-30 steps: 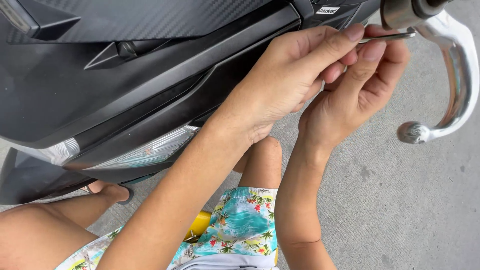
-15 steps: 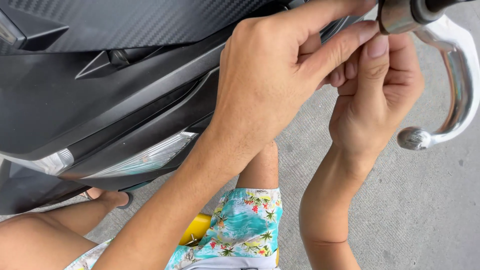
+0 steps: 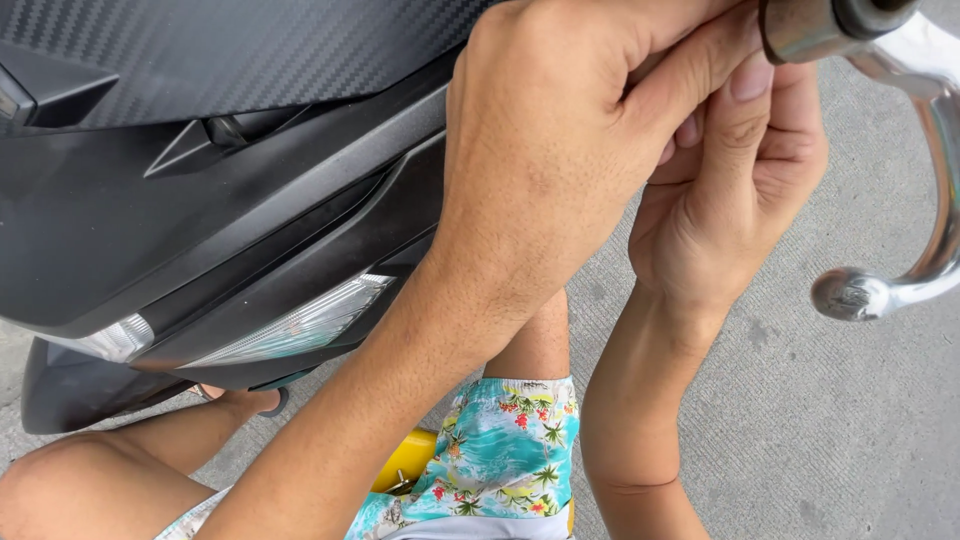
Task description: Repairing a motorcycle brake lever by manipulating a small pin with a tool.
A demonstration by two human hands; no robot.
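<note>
Both hands are raised to the end of a scooter handlebar at the top right of the view. The left hand is seen from its back, with fingers curled and pressed together and the thumb laid along the underside of the handlebar end, a dull metal cylinder. Whatever is pinched between thumb and fingers is hidden by the hand itself. The right hand is held just behind and to the right of the left one, touching it; its fingers are bent inward and its thumb tip is pressed up against the same metal end. What it grips cannot be told.

A chrome brake lever is curved down from the handlebar end to a ball tip at the right edge, apart from both hands. The black scooter body panel, with a carbon-weave top, is spread across the left, and a clear lamp lens is set along its lower edge. Bare knees and floral shorts are seen near the bottom, over the grey concrete ground.
</note>
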